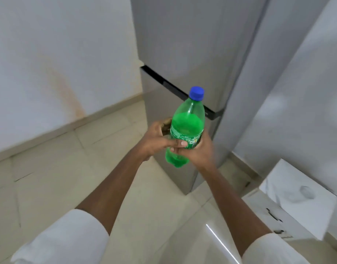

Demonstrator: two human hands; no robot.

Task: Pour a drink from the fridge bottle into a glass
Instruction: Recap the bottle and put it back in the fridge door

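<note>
A green plastic bottle (pixel 186 126) with a blue cap (pixel 196 93) stays upright and capped in front of the closed fridge, mostly full of green drink. My right hand (pixel 202 151) wraps its lower half from the right. My left hand (pixel 156 139) holds it from the left, thumb across the label. Something small and brownish (pixel 166 122) shows behind the left fingers; I cannot tell what it is. A blurred clear shape that looks like a glass (pixel 306 193) stands on the white counter at the right.
The silver fridge (pixel 183 44) stands straight ahead with both doors closed. A white counter (pixel 289 180) with drawers below juts in at the right. White walls stand on both sides, and the floor is beige tile (pixel 49 178).
</note>
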